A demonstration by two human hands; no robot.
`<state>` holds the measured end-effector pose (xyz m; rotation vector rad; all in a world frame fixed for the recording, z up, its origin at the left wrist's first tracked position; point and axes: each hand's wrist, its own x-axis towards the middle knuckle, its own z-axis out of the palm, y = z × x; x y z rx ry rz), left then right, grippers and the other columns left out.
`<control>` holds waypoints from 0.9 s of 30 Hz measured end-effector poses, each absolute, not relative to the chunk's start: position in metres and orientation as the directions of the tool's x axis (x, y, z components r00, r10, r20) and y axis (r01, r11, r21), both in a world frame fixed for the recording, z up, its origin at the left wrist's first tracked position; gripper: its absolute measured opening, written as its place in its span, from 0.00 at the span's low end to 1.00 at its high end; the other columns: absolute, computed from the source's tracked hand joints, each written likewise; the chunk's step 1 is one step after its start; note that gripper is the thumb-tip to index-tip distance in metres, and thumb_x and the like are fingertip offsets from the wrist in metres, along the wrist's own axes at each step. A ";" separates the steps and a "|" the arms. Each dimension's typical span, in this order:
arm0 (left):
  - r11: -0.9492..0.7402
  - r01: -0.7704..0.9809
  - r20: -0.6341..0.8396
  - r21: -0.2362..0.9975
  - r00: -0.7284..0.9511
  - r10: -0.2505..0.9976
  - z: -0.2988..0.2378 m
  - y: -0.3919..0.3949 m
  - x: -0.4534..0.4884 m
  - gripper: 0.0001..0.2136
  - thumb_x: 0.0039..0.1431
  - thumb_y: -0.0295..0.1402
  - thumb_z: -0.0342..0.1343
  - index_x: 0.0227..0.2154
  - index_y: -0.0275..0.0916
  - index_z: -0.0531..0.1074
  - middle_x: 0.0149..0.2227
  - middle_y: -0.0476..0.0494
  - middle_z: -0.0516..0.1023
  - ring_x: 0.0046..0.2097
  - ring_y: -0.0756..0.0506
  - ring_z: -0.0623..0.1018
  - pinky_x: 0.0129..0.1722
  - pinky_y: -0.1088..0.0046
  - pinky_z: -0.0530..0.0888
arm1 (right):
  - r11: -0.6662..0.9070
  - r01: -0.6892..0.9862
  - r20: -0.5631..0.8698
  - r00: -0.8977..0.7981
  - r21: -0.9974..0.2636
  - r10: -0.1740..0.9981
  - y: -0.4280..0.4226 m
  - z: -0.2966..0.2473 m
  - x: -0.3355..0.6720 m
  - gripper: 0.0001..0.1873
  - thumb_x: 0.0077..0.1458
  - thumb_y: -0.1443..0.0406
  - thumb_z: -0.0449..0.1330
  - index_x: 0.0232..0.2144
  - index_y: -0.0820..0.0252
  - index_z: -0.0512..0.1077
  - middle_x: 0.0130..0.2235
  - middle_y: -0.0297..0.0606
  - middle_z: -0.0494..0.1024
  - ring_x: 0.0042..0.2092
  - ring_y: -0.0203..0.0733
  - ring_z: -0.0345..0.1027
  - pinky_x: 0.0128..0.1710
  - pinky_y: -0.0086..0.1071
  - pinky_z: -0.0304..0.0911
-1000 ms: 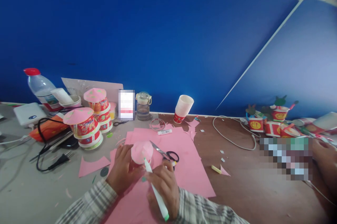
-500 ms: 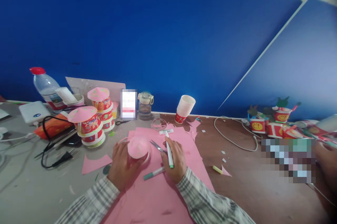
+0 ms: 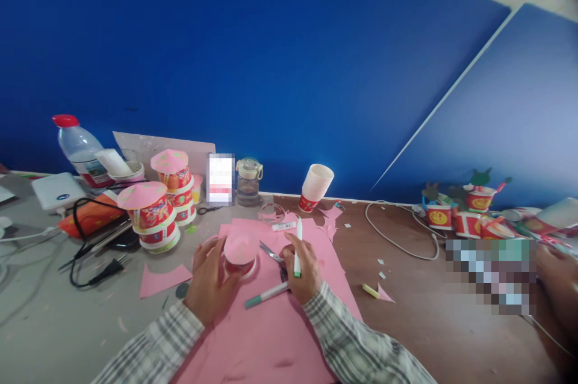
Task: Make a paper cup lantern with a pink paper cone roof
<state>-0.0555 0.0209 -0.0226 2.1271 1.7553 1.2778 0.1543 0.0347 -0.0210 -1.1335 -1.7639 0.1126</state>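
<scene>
Seemingly decorating is the step: the left hand (image 3: pixel 212 284) grips a small cup (image 3: pixel 246 268) topped with a pink cone (image 3: pixel 242 245) over the pink sheet (image 3: pixel 253 339), the right hand (image 3: pixel 308 271) clasps a green-ended marker (image 3: pixel 298 247), and marking the cone calls for turning the narrow tip its way

No text can be read: the print is too small on the bottle (image 3: pixel 81 148) at nine o'clock and the white tube (image 3: pixel 284 227) at six.

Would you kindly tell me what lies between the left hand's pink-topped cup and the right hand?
The head view shows scissors on pink paper, handles partly hidden by the right hand.
</scene>
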 end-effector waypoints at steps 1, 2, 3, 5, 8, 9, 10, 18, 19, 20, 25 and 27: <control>-0.343 0.759 0.531 0.554 -0.004 0.847 -0.025 0.021 -0.056 0.30 0.39 0.43 0.50 0.48 0.39 0.54 0.45 0.35 0.68 0.51 0.35 0.61 0.51 0.47 0.53 | 0.552 0.643 0.681 -0.063 -0.531 0.729 0.036 -0.023 0.155 0.18 0.51 0.71 0.52 0.46 0.58 0.65 0.24 0.32 0.76 0.29 0.43 0.69 0.34 0.38 0.67; -0.358 0.754 0.535 0.551 0.010 0.845 -0.028 0.020 -0.057 0.30 0.40 0.41 0.50 0.49 0.39 0.53 0.46 0.36 0.68 0.51 0.35 0.60 0.51 0.47 0.53 | 0.545 0.648 0.680 -0.056 -0.532 0.731 0.038 -0.025 0.155 0.20 0.49 0.71 0.53 0.46 0.58 0.64 0.26 0.32 0.77 0.29 0.43 0.69 0.34 0.38 0.67; -0.369 0.750 0.540 0.549 0.019 0.841 -0.030 0.020 -0.058 0.30 0.40 0.39 0.49 0.50 0.39 0.52 0.47 0.36 0.67 0.51 0.35 0.60 0.51 0.46 0.53 | 0.538 0.652 0.678 -0.050 -0.534 0.734 0.040 -0.027 0.155 0.22 0.48 0.71 0.54 0.47 0.58 0.63 0.28 0.33 0.77 0.30 0.44 0.69 0.34 0.39 0.67; -0.373 0.747 0.548 0.551 0.013 0.836 -0.032 0.020 -0.059 0.29 0.41 0.36 0.48 0.50 0.40 0.51 0.47 0.36 0.66 0.51 0.35 0.60 0.51 0.47 0.53 | 0.527 0.660 0.671 -0.047 -0.535 0.740 0.042 -0.032 0.155 0.25 0.46 0.71 0.55 0.49 0.57 0.61 0.31 0.34 0.78 0.31 0.45 0.70 0.34 0.40 0.67; -0.348 0.756 0.557 0.555 -0.027 0.830 -0.026 0.019 -0.063 0.27 0.41 0.35 0.47 0.48 0.40 0.54 0.46 0.37 0.68 0.48 0.36 0.64 0.49 0.48 0.56 | 0.521 0.667 0.657 -0.062 -0.533 0.751 0.043 -0.037 0.155 0.26 0.45 0.70 0.56 0.49 0.56 0.61 0.32 0.34 0.78 0.32 0.46 0.70 0.35 0.40 0.68; -0.340 0.763 0.560 0.549 -0.035 0.828 -0.020 0.019 -0.066 0.25 0.42 0.36 0.46 0.48 0.41 0.55 0.44 0.38 0.68 0.47 0.36 0.65 0.49 0.49 0.57 | 0.520 0.667 0.652 -0.068 -0.533 0.755 0.043 -0.038 0.155 0.26 0.45 0.70 0.56 0.50 0.56 0.60 0.32 0.35 0.78 0.32 0.46 0.70 0.35 0.40 0.67; -0.332 0.778 0.569 0.533 -0.039 0.822 -0.014 0.019 -0.070 0.24 0.42 0.36 0.45 0.46 0.41 0.57 0.44 0.38 0.69 0.46 0.37 0.66 0.48 0.50 0.57 | 0.519 0.668 0.647 -0.074 -0.533 0.759 0.043 -0.039 0.155 0.27 0.45 0.70 0.56 0.50 0.56 0.60 0.32 0.35 0.78 0.32 0.46 0.70 0.35 0.40 0.67; -0.223 0.820 0.499 0.527 -0.086 0.863 0.023 0.025 -0.127 0.12 0.49 0.39 0.39 0.26 0.45 0.67 0.27 0.47 0.74 0.31 0.44 0.72 0.31 0.67 0.67 | 0.513 0.669 0.620 -0.099 -0.538 0.779 0.041 -0.041 0.155 0.28 0.44 0.70 0.57 0.50 0.57 0.61 0.33 0.36 0.77 0.33 0.47 0.69 0.37 0.42 0.66; -0.234 0.845 0.469 0.480 -0.021 0.883 0.020 0.026 -0.130 0.11 0.48 0.39 0.41 0.24 0.45 0.68 0.26 0.48 0.75 0.30 0.44 0.72 0.31 0.67 0.67 | 0.516 0.668 0.620 -0.104 -0.535 0.778 0.041 -0.042 0.155 0.28 0.44 0.70 0.57 0.50 0.57 0.61 0.33 0.36 0.77 0.33 0.47 0.69 0.38 0.42 0.65; -0.268 0.861 0.429 0.433 0.065 0.901 0.015 0.027 -0.131 0.10 0.46 0.40 0.43 0.24 0.46 0.68 0.26 0.48 0.75 0.31 0.43 0.72 0.31 0.66 0.67 | 0.518 0.668 0.621 -0.107 -0.534 0.777 0.041 -0.042 0.155 0.28 0.44 0.70 0.57 0.50 0.58 0.61 0.33 0.36 0.77 0.33 0.47 0.69 0.38 0.43 0.65; -0.248 0.918 0.222 0.309 0.184 0.958 -0.011 0.029 -0.115 0.08 0.35 0.34 0.56 0.25 0.48 0.70 0.28 0.50 0.74 0.32 0.41 0.69 0.33 0.61 0.64 | 0.530 0.660 0.632 -0.105 -0.533 0.767 0.042 -0.044 0.154 0.28 0.42 0.71 0.58 0.49 0.59 0.62 0.32 0.37 0.77 0.33 0.48 0.68 0.38 0.44 0.64; -0.238 0.917 0.205 0.321 0.178 0.962 -0.015 0.029 -0.111 0.05 0.34 0.33 0.56 0.21 0.46 0.69 0.25 0.49 0.73 0.30 0.40 0.69 0.31 0.61 0.64 | 0.540 0.648 0.644 -0.097 -0.538 0.759 0.042 -0.042 0.153 0.28 0.42 0.71 0.58 0.49 0.58 0.63 0.32 0.37 0.77 0.33 0.48 0.68 0.38 0.45 0.64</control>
